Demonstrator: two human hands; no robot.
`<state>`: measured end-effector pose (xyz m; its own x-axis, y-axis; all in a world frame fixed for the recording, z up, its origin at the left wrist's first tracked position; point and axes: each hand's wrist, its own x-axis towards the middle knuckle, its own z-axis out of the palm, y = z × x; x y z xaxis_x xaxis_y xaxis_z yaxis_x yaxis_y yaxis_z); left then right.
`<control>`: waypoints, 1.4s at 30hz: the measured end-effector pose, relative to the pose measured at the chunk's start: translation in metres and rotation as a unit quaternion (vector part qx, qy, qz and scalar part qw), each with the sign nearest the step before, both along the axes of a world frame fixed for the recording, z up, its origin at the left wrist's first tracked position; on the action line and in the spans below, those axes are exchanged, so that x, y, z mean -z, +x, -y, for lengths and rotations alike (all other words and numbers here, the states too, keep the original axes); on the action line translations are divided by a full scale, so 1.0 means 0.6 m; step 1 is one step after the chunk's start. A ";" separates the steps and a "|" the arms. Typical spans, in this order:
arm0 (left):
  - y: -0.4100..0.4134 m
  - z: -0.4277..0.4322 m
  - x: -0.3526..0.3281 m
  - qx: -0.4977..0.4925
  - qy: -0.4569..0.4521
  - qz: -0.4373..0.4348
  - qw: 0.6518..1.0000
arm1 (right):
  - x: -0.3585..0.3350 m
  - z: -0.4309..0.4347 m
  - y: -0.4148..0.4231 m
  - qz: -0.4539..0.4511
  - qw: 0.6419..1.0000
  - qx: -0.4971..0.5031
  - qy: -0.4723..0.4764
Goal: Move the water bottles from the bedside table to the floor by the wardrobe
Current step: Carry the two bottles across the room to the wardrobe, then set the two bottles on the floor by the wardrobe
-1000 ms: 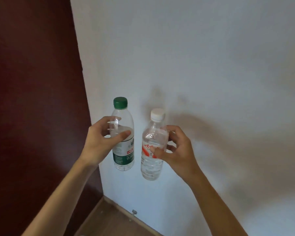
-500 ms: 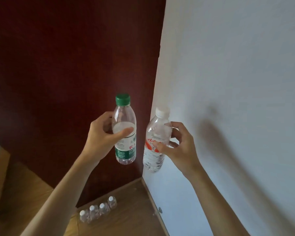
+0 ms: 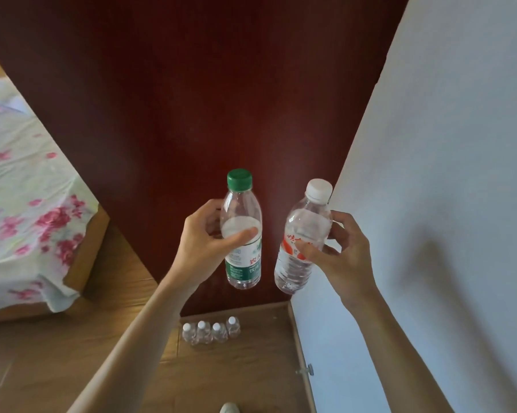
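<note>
Two bare hands, left hand (image 3: 203, 234) and right hand (image 3: 342, 257), ran into bare forearms, left forearm (image 3: 138, 338) and right forearm (image 3: 394, 347), uncovered to the frame edge; one pale, whitish shoe toe (image 3: 229, 408) showed at bottom centre.

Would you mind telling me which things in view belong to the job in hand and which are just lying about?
Job: green-capped bottle, gripped by the left hand; white-capped bottle, gripped by the right hand; four small bottles standing on the floor by the wardrobe.
Lying about: bed with floral sheet; doorstop; white wall.
</note>
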<state>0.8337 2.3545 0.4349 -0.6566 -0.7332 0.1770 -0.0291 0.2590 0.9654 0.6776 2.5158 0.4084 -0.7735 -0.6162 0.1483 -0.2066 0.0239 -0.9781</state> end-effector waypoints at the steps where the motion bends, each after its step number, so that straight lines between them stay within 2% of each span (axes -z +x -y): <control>1: 0.000 0.007 0.001 -0.002 -0.003 0.001 1.000 | 0.003 0.005 -0.002 -0.001 1.000 0.002 -0.003; 22: -0.030 0.089 0.098 0.020 0.052 0.032 0.998 | 0.072 0.093 -0.044 0.005 0.999 0.021 0.026; 35: -0.061 0.057 0.234 -0.048 0.088 0.076 0.992 | 0.212 0.099 -0.097 0.010 0.993 -0.066 0.101; 42: -0.057 0.028 0.353 -0.088 0.103 0.108 0.985 | 0.326 0.081 -0.095 0.019 0.987 -0.067 0.141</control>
